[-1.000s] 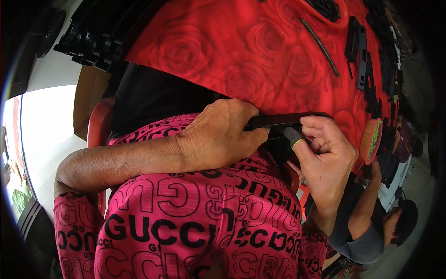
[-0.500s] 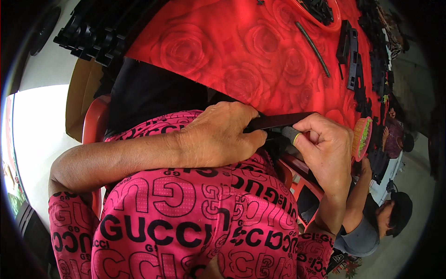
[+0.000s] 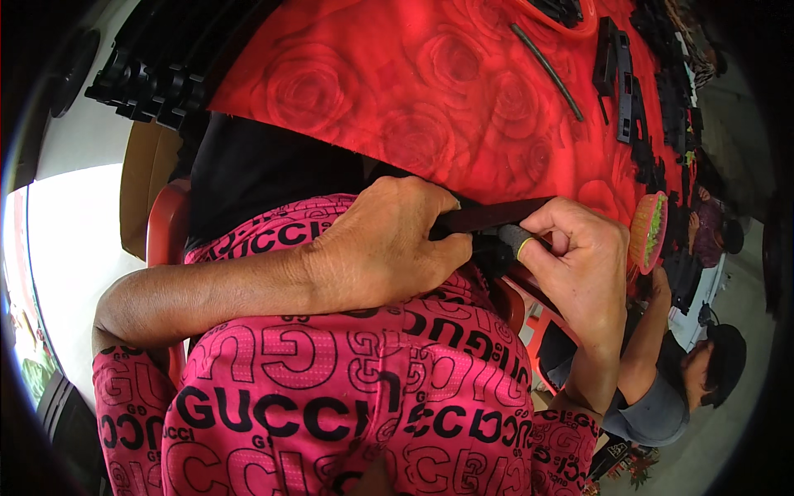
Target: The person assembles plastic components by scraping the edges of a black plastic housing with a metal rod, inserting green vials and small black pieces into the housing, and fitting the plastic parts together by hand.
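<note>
A dark, flat strip [image 3: 500,216] is held in front of my body, just below the table's near edge. My left hand [image 3: 372,236] is closed around its left end, thumb and forefinger on either side. At the other end, my right hand [image 3: 583,260] pinches it with curled fingers. A grey cover with a yellow edge [image 3: 514,238] sits on the right thumb. Beneath the strip, between both hands, is a black shape [image 3: 494,256] too shadowed to make out.
The red rose-patterned tablecloth [image 3: 389,91] bears a thin dark rod [image 3: 546,70], long black parts [image 3: 624,87], a red-rimmed basin [image 3: 571,31] and a pink basket [image 3: 638,236] with green bits. Black parts [image 3: 153,83] are stacked far left. A co-worker [image 3: 653,405] sits at right.
The whole view has shifted slightly, with the table things lower-left to higher in the picture. Both hands keep their hold on the strip, which barely moves between them.
</note>
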`<state>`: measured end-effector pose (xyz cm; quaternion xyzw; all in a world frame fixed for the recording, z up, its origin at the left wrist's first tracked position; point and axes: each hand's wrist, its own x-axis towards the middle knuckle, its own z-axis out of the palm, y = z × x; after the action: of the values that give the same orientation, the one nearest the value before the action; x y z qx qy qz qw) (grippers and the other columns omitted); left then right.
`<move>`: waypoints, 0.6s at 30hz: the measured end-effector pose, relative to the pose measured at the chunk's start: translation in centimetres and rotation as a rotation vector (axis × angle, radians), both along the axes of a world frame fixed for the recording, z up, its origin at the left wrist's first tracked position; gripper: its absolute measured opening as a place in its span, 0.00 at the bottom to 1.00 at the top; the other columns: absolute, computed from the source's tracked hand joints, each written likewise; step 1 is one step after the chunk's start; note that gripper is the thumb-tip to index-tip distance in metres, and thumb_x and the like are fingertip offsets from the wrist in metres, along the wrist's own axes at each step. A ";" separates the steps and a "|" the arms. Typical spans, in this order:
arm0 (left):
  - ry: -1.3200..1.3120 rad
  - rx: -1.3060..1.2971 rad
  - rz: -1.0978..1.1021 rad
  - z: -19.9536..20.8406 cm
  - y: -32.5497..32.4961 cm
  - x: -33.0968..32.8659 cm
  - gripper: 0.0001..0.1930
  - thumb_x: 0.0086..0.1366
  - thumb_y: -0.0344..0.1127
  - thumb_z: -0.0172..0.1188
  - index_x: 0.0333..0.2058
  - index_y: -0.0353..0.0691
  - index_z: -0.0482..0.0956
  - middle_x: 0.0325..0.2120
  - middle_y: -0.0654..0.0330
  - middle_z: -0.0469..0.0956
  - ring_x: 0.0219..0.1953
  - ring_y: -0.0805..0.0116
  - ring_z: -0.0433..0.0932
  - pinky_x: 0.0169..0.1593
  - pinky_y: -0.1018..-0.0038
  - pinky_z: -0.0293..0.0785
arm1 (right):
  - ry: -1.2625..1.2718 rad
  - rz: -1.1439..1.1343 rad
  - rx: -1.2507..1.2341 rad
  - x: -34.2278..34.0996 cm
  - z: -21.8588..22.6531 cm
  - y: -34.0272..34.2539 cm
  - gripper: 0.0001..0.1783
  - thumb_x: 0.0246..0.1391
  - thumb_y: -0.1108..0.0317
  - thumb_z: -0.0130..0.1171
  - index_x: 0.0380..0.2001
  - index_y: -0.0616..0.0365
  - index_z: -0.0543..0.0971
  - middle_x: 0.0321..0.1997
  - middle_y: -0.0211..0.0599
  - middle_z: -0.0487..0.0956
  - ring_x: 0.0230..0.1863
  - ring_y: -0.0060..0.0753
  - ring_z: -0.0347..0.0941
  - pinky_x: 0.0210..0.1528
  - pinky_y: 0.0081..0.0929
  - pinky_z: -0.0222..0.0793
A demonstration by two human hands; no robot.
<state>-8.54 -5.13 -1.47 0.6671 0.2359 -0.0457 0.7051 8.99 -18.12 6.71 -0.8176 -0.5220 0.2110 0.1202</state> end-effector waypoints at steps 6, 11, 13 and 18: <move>0.071 0.055 -0.080 -0.4 0.4 0.6 0.13 0.69 0.37 0.64 0.40 0.30 0.86 0.16 0.58 0.77 0.20 0.77 0.75 0.25 0.69 0.70 | -0.027 0.068 0.004 0.4 -0.6 0.3 0.07 0.43 0.79 0.69 0.28 0.61 0.80 0.26 0.41 0.83 0.23 0.37 0.81 0.26 0.34 0.72; 0.050 0.085 -0.085 -1.2 0.0 0.9 0.13 0.70 0.37 0.64 0.38 0.30 0.85 0.15 0.57 0.77 0.20 0.75 0.76 0.25 0.68 0.71 | 0.013 0.024 -0.021 0.5 -0.7 0.1 0.09 0.43 0.78 0.70 0.28 0.61 0.80 0.26 0.42 0.83 0.26 0.41 0.83 0.28 0.36 0.73; 0.042 0.097 -0.085 -1.6 -0.2 0.9 0.13 0.70 0.37 0.64 0.37 0.29 0.85 0.16 0.55 0.77 0.20 0.73 0.77 0.25 0.67 0.71 | -0.014 0.059 -0.005 0.6 -0.8 0.1 0.09 0.43 0.77 0.71 0.27 0.60 0.79 0.25 0.41 0.83 0.26 0.41 0.83 0.28 0.35 0.73; -0.029 0.192 -0.063 -2.0 -0.6 1.0 0.14 0.69 0.38 0.64 0.36 0.29 0.82 0.17 0.49 0.77 0.20 0.65 0.79 0.27 0.63 0.72 | 0.004 0.061 -0.007 0.8 -1.0 0.2 0.10 0.43 0.76 0.72 0.26 0.59 0.77 0.23 0.39 0.82 0.24 0.40 0.82 0.26 0.35 0.72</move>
<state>-7.53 -5.72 -3.43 0.7394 0.2078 -0.0350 0.6394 9.81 -17.95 5.66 -0.8012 -0.5458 0.2183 0.1118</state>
